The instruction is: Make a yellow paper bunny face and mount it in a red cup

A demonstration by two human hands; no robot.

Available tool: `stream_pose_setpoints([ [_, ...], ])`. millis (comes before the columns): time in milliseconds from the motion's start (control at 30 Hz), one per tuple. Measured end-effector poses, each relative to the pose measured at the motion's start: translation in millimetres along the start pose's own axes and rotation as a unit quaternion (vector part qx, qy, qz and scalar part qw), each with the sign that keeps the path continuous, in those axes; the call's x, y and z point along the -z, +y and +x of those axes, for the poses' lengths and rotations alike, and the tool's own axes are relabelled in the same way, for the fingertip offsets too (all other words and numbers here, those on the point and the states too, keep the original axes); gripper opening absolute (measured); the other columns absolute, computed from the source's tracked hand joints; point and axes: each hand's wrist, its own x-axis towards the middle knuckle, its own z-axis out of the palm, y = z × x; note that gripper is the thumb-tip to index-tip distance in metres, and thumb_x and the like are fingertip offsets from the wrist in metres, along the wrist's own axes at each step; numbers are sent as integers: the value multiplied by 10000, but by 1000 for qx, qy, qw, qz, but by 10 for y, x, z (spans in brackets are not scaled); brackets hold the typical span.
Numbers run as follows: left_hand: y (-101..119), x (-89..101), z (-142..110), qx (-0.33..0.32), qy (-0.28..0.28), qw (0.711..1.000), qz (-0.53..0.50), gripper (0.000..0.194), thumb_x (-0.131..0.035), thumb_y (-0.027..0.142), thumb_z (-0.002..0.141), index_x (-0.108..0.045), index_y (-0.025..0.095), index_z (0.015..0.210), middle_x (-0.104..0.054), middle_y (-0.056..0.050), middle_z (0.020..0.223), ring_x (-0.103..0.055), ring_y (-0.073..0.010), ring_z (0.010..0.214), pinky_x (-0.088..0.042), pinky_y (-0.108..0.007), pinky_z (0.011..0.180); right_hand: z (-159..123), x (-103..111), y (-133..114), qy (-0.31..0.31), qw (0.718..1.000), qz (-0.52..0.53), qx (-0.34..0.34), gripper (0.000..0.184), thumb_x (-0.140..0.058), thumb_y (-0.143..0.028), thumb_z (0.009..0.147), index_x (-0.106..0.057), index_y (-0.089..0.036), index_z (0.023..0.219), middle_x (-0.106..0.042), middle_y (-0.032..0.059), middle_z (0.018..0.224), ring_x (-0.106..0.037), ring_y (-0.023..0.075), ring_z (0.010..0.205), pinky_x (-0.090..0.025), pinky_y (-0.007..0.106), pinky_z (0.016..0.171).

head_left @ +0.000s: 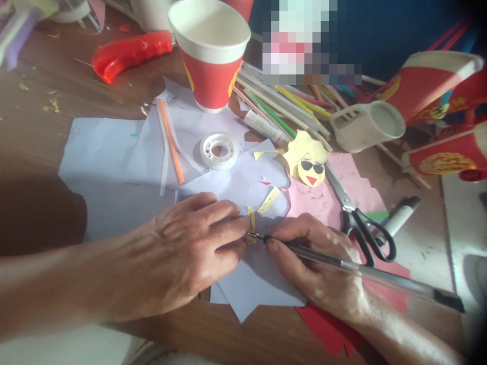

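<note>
My right hand [323, 263] pinches a black-capped clear pen [384, 279] near its point. The pen tip touches a small yellow paper strip [250, 220]. My left hand [198, 248] lies palm down on the bluish paper [262, 274], fingers stretched out and their tips against the strip's left edge, steadying it. A second yellow strip [268, 199], marked with leaf-like lines, lies just above. Beyond my right hand is a yellow paper face [312, 170] with dark glasses and a red mouth, resting partly on pink paper [312, 203].
Scissors [353, 218] and a marker [399, 220] lie at the right. A white tape ring [219, 151], straws [171, 142] and a glue tube [264, 126] lie farther back. A red-and-white paper cup [210, 56] stands near a red handle [131, 53]; other cups lie at right.
</note>
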Motion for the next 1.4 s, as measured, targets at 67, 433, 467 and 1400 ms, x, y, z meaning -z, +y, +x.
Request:
stream_pose_setpoints([
  [67, 5, 11, -2, 1, 0, 1000, -5, 266, -396, 124, 889, -649, 177, 953, -629, -71, 1103, -536, -244, 980, -419, -408, 829, -20, 19, 19, -7, 1000, 17, -1, 116, -611, -177, 773, -546, -211, 684, -572, -49, 505, -526, 99, 411, -401, 215, 403],
  [433, -26, 7, -1, -17, 10, 1000, 15, 229, -451, 122, 872, -632, 189, 994, -631, -80, 1162, -536, -242, 1004, -402, -392, 833, -57, 75, 81, -13, 999, 46, 11, 101, -586, -171, 817, -519, -232, 773, -623, -28, 607, -567, 112, 437, -422, 221, 386],
  [467, -25, 11, 2, -18, 8, 1000, 16, 230, -452, 121, 874, -628, 187, 1007, -633, -78, 1161, -535, -239, 1002, -401, -389, 830, -54, 75, 78, -15, 999, 45, 11, 103, -584, -168, 816, -518, -230, 767, -619, -30, 596, -564, 109, 434, -419, 216, 382],
  [1400, -4, -9, 10, -7, 2, 1000, 12, 242, -430, 143, 891, -629, 171, 1025, -625, -74, 1117, -526, -242, 968, -417, -398, 816, 16, -8, -18, 12, 1000, -11, -6, 113, -605, -164, 757, -561, -180, 655, -579, -48, 500, -497, 69, 403, -397, 194, 450],
])
